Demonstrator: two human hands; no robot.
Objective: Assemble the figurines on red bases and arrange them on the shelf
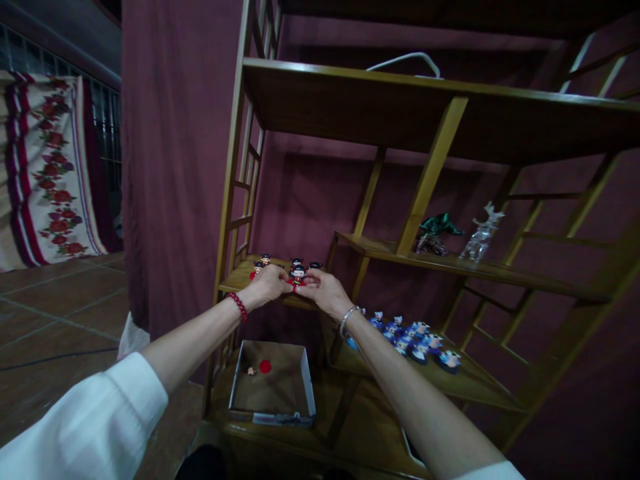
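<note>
Both hands meet at a small wooden shelf (235, 280) on the left of a shelving unit. My left hand (267, 285), with a red bead bracelet at the wrist, and my right hand (325, 291), with a silver bangle, pinch together on a small red-based figurine (298, 275) with a black hat. Several similar red figurines (261, 263) stand on that shelf behind it. The fingertips of both hands are closed on the figurine's base.
A lower shelf holds several blue figurines (417, 340). An open cardboard box (273, 387) with a red disc and a small piece sits on the bottom shelf. A green ornament (435, 230) and a clear glass deer (481, 233) stand on a middle shelf. Maroon curtain behind.
</note>
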